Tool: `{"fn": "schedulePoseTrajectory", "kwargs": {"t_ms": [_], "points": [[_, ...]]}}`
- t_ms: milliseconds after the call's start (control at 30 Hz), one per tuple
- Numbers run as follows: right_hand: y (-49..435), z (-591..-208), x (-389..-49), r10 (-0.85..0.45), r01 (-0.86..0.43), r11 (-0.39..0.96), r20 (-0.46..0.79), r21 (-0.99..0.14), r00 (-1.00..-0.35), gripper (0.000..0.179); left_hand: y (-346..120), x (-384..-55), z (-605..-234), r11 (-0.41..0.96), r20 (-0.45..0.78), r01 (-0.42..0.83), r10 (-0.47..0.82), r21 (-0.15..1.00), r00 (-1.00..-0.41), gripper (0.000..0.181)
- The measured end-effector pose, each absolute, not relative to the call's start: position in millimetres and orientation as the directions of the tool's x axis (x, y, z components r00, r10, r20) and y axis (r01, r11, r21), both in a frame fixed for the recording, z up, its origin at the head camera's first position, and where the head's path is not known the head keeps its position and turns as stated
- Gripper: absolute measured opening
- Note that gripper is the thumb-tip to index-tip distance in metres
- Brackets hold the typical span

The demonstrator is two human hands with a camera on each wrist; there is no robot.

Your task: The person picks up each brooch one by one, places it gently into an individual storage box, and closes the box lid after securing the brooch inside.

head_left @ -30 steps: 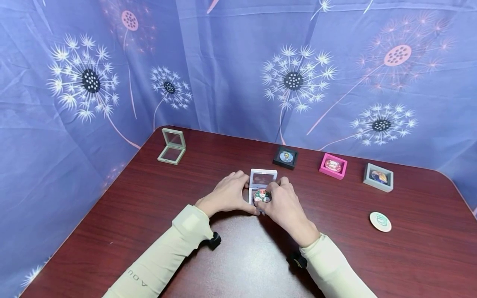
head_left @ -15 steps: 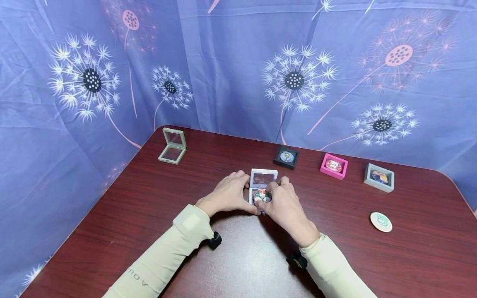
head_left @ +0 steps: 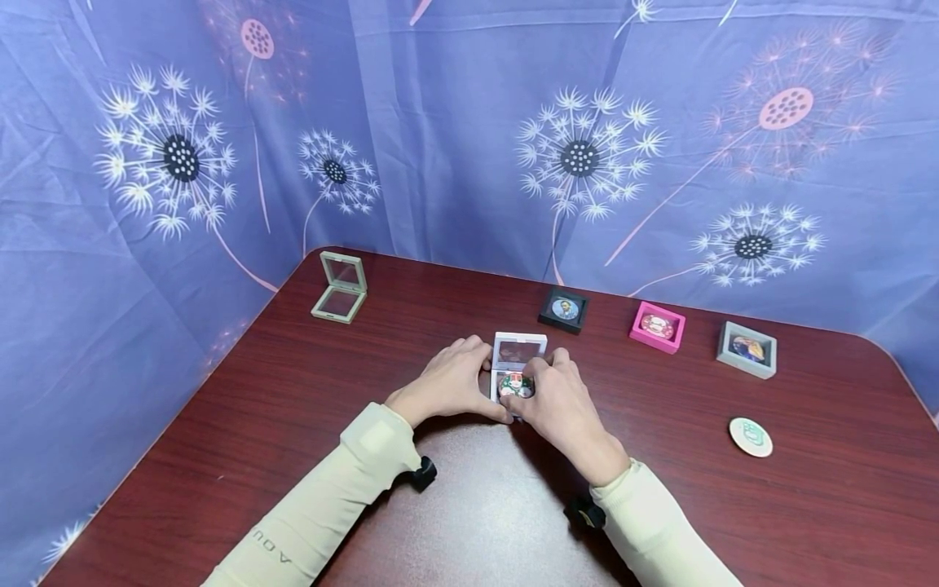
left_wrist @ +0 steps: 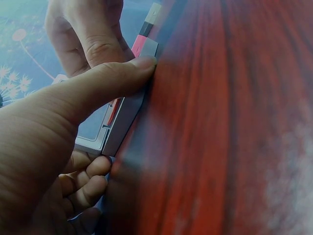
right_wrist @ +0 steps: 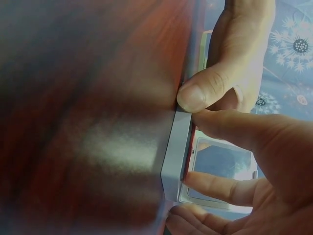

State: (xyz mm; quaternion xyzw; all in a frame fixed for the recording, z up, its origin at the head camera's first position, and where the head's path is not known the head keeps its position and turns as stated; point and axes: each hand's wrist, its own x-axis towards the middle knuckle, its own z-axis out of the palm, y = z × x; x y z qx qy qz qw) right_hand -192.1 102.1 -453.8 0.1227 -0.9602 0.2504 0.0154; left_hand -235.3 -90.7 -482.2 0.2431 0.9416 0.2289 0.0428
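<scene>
Thumb and finger of right hand [head_left: 563, 409] pinch round green-and-red badge [head_left: 517, 382] at the base of white case [head_left: 495, 388], mid-table; whether the badge lies flat on the bottom, cannot tell. Left hand [head_left: 449, 383] grips the same case: thumb along near edge, other fingers bent at its left side. Lid [head_left: 519, 337] stands raised at the back. Beyond, toward the right, in a row on dark red table [head_left: 469, 522]: black case [head_left: 562, 324], pink case [head_left: 653, 341], grey case [head_left: 744, 367]. White disc [head_left: 751, 437], green print, lies nearer. Pale green case [head_left: 345, 289] stands open, far left. Behind: blue dandelion-print cloth [head_left: 455, 163].
</scene>
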Motion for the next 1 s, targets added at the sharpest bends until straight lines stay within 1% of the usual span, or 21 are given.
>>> {"fn": "schedulePoseTrajectory", "kwargs": {"t_ms": [367,533,733,833,1000], "points": [[104,-451,-192,-0.224,-0.224,0.842,0.059,-0.491,-0.973,0.04,-89,-236,-483,0.779,0.028,0.446,0.484,0.441,-0.874,0.071],[109,-447,-197,-0.244,-0.215,0.835,0.009,-0.506,-0.97,0.043,-90,-235,-482,0.777,0.018,0.439,0.484,0.45,-0.875,0.071],[124,-440,-205,-0.288,-0.196,0.791,-0.07,-0.58,-0.955,0.043,-91,-235,-482,0.766,0.016,0.431,0.483,0.477,-0.876,0.07],[133,-438,-210,-0.298,-0.157,0.76,-0.124,-0.631,-0.947,0.043,-92,-235,-482,0.763,0.017,0.428,0.481,0.484,-0.877,0.071],[145,-439,-219,-0.318,-0.095,0.683,-0.177,-0.725,-0.932,0.05,-92,-235,-480,0.765,0.01,0.42,0.477,0.488,-0.879,0.072]]}}
